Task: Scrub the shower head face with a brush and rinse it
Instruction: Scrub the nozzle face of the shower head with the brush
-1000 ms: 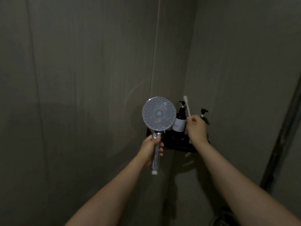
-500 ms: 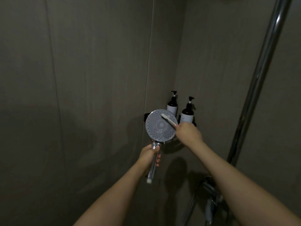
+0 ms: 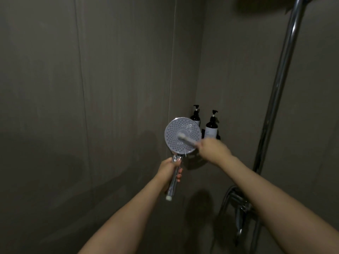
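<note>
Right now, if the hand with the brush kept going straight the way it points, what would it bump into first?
Probably the shower head face. The right hand points the brush up-left at it, and the brush tip already looks pressed against the middle. Depth is hard to judge here.

Two bare forearms enter from the lower edge, each ending in a bare hand. The left hand (image 3: 167, 170) and right hand (image 3: 213, 149) carry no gloves, rings or bands that can be made out. No sleeve covers either arm as far as the frame edge. The right hand is motion-blurred, so its finer detail is indistinct.
</note>
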### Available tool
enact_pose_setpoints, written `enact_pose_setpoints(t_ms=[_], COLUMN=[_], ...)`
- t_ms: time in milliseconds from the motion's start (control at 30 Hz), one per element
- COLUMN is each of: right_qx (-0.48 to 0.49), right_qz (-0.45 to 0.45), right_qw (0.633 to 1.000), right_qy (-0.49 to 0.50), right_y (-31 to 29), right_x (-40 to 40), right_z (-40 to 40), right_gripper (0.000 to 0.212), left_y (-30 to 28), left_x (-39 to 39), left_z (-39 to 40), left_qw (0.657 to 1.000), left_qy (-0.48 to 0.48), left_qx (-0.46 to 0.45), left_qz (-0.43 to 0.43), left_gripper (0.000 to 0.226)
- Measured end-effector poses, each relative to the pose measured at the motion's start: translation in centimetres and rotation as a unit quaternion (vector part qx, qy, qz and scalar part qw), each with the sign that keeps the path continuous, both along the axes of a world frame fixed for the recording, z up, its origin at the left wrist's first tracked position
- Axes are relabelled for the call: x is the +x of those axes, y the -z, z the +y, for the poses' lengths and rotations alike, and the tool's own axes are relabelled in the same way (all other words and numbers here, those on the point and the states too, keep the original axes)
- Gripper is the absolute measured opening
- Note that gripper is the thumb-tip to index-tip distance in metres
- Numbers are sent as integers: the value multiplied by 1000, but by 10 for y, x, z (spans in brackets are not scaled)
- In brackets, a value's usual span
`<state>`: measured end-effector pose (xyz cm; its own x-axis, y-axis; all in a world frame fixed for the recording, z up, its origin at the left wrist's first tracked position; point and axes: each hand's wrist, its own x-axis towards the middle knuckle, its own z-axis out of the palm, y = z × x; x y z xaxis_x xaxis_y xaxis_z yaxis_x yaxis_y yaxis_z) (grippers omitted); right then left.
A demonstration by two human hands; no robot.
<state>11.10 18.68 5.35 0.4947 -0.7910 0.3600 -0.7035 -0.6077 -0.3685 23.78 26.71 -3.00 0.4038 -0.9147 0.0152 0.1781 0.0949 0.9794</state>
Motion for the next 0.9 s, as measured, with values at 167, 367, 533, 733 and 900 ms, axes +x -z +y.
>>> enact_pose_setpoints(t_ms=[167, 367, 533, 733, 900], right_qx=[-2, 7, 26, 59, 67], right_qz=[-19, -59, -86, -111, -94], right_qw=[1000, 998, 996, 992, 992], right_qy=[12, -19, -6, -25, -40], right_y=[-1, 2, -4, -13, -16], right_x=[-9, -9, -10, -9, -3], right_z=[-8, -18, -25, -30, -31], right_gripper=[33, 39, 32, 29, 30], left_y=[-10, -17, -17, -12, -13], left_x=[-4, -8, -9, -8, -7], left_z=[-6, -17, -26, -28, -27], left_qw=[1000, 999, 999, 999, 1000], left_qy=[1, -39, -41, -34, -18], left_qx=[-8, -17, -22, -13, -8], left_qz=[-5, 9, 4, -3, -13], left_gripper=[18, 18, 18, 17, 16])
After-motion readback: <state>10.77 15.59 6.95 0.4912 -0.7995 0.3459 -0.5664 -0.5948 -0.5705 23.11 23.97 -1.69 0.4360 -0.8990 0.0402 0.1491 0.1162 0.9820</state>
